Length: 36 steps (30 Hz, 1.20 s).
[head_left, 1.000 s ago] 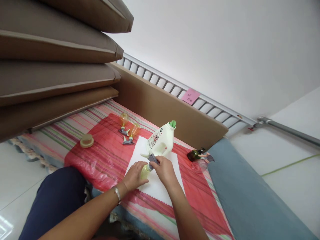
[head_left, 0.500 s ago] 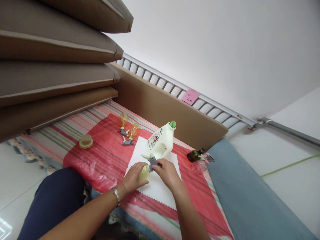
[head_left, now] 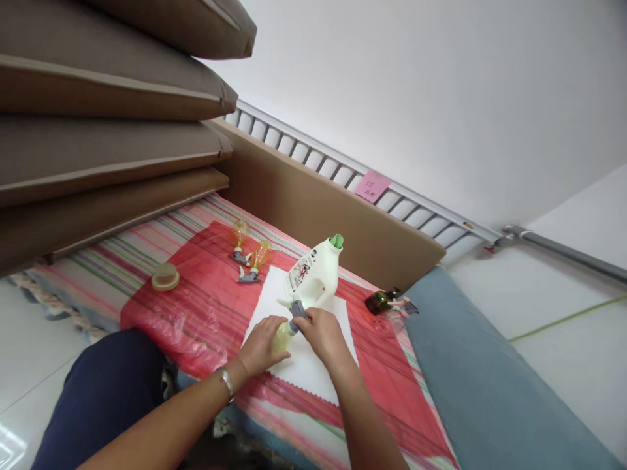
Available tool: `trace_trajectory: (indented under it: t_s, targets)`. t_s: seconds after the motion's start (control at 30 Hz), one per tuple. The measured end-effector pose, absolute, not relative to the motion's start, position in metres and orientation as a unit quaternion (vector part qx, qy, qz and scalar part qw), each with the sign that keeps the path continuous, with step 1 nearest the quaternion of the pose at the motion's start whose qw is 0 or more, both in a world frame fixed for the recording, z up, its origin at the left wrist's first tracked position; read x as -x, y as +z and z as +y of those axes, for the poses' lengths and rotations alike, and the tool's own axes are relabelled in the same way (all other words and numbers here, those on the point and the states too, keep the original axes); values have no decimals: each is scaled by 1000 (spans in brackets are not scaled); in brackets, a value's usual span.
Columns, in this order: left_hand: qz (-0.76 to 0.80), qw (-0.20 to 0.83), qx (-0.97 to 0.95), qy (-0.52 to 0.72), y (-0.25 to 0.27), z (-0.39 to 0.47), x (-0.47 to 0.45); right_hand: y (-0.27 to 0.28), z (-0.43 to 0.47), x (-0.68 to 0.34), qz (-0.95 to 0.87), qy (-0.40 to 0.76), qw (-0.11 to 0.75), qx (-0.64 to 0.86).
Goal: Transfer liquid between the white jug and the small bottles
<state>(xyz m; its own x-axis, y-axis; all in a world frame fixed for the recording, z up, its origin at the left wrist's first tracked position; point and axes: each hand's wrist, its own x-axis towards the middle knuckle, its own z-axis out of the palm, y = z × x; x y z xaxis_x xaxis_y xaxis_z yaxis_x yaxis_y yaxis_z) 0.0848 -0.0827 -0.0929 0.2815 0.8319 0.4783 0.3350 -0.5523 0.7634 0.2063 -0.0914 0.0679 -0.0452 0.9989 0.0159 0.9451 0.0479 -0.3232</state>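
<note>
My left hand (head_left: 264, 344) is wrapped round the body of a small yellowish clear spray bottle (head_left: 283, 337) over a white cloth. Fingers of my right hand (head_left: 321, 333) are closed on its grey spray head (head_left: 298, 309), which sits at the bottle's neck with its pale trigger pointing left. Just behind stands a pale green detergent jug (head_left: 316, 271), upright, its green spout uncapped. The white cloth (head_left: 313, 375) with a zigzag edge lies beneath the jug and my hands.
Two yellow spray bottles (head_left: 260, 254) lie to the left, near a round, pale yellow lid-like piece (head_left: 165, 277). A dark green spray bottle (head_left: 379, 302) and a clear one lie at right. Red plastic sheeting (head_left: 196, 326) covers the striped cloth. Stacked brown cushions (head_left: 112, 143) rise at left.
My right hand and the spray head have shifted very slightly; both hands keep their hold on the bottle. The view has moved a little. Everything else lies as before.
</note>
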Motion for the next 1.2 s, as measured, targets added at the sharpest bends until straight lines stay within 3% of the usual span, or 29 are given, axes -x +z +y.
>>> trace_trajectory:
  t_s: [0.47,0.67,0.93,1.2]
  targets:
    - [452,270,-678,514,-47,-85,-101,70,-96,-202,-705,87,104,696]
    - [385,351,-719,460,-45,-69,-89,70,-96,-204,-709,94,102,692]
    - [441,354,-683,463,-49,-68,-91,69,-96,-201,-708,79,97,695]
    - [361,437,-697,440,-46,-59,-82,70,-94,-201,-709,79,89,695]
